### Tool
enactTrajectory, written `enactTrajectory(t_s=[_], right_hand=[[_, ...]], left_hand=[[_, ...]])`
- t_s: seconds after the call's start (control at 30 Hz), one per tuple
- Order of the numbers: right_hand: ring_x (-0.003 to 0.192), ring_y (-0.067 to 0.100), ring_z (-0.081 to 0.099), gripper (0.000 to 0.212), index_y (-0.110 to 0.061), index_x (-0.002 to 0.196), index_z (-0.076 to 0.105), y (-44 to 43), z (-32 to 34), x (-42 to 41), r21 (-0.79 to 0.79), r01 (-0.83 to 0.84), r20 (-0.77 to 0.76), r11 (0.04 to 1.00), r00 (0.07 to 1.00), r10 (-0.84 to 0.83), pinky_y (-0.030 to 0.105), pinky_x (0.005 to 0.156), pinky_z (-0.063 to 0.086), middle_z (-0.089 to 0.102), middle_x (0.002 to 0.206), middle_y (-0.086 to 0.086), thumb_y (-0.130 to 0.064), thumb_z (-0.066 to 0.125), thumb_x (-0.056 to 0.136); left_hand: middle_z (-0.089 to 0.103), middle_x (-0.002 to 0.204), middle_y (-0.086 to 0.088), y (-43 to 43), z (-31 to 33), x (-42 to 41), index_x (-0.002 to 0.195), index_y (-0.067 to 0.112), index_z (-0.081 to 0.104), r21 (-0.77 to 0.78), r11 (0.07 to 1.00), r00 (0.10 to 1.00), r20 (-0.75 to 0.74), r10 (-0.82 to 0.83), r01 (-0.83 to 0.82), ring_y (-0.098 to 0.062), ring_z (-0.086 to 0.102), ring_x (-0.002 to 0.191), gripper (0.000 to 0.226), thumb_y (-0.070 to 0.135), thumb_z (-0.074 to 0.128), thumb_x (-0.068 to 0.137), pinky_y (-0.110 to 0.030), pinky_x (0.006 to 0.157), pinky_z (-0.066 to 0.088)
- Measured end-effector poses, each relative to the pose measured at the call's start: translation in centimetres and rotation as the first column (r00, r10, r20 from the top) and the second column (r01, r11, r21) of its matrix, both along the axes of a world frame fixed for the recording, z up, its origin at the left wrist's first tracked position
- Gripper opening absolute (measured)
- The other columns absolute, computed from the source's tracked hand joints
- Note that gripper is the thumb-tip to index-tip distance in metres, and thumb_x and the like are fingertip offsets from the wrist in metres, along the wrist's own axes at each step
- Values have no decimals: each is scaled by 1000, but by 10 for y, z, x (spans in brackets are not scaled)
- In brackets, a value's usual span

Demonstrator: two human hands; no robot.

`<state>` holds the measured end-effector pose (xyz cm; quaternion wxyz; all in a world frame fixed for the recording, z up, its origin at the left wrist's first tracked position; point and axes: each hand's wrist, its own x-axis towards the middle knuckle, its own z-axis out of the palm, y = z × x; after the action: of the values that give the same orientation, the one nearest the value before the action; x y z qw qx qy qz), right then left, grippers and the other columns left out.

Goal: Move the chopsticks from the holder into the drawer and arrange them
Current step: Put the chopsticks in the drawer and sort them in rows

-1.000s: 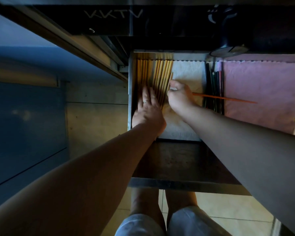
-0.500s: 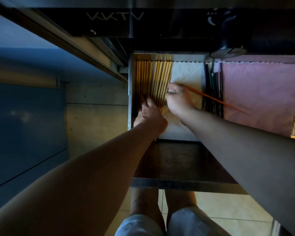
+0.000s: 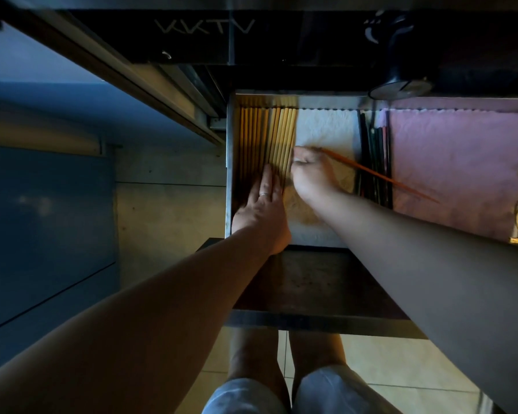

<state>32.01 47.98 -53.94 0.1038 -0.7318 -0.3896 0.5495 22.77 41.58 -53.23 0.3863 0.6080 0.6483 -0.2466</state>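
Observation:
An open metal drawer point(image 3: 228, 162) holds several light wooden chopsticks point(image 3: 269, 132) lying side by side along its left wall on a white towel point(image 3: 326, 130). My left hand point(image 3: 263, 204), with a ring, lies flat with its fingers pressed together on the near ends of this row. My right hand point(image 3: 311, 174) is just right of the row, closed on one orange chopstick point(image 3: 380, 176) that slants out to the right over the dark chopsticks point(image 3: 374, 156).
A pink towel point(image 3: 461, 162) covers the drawer's right part. A black round-based object point(image 3: 399, 85) stands on the counter above. A lower dark drawer or shelf point(image 3: 311, 282) juts out below. Blue cabinet fronts point(image 3: 42, 219) are at the left.
My left hand's fingers have stretched out flat again over the wooden chopsticks after being curled. The orange chopstick in my right hand has tilted, its far end dropping lower right.

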Motion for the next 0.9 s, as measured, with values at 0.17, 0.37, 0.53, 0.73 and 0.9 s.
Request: enactTrajectory(t_s=[0.17,0.37,0.53,0.73,0.9], right_hand=[[128,20,49,46,-18,140,47,-1,0,-1,-25,-53,-1,998,999,53,19,87,33,49,144,3,-12,41,95],[105,22,59,37,-18,126,58,-4,-4,6,-4,60,59,998,996,-60,21,73,41,59,126,4,-13,43,92],[113,21,56,30,-23,109,66,-12,3,33,32,70,84,997,994,-72,28,97,46,60,125,4,-8,47,90],[115,25,59,34,-12,118,65,-26,23,82,66,-3,257,998,966,-14,30,101,44,65,122,11,-8,52,87],[113,31,59,39,-13,121,62,-30,28,131,54,-137,376,989,920,107,33,98,45,63,123,14,-8,57,82]], left_hand=[[-41,152,4,-7,2,1,150,21,-25,6,997,997,11,-75,75,-19,-16,148,98,26,54,92,-48,115,21],[-37,154,4,-8,-3,-1,150,17,-23,29,987,987,15,-159,158,-15,-19,147,90,23,46,93,-45,116,15],[-30,158,-1,-2,5,6,153,14,-16,0,987,987,-10,-162,162,-19,-16,148,80,21,41,97,-45,118,11],[3,163,-2,0,27,22,150,19,26,81,984,978,123,-167,158,-27,0,149,64,21,53,92,-46,117,14],[51,139,-7,-1,28,52,136,20,49,-45,994,971,215,104,-96,-27,48,126,47,24,53,89,-36,94,43]])
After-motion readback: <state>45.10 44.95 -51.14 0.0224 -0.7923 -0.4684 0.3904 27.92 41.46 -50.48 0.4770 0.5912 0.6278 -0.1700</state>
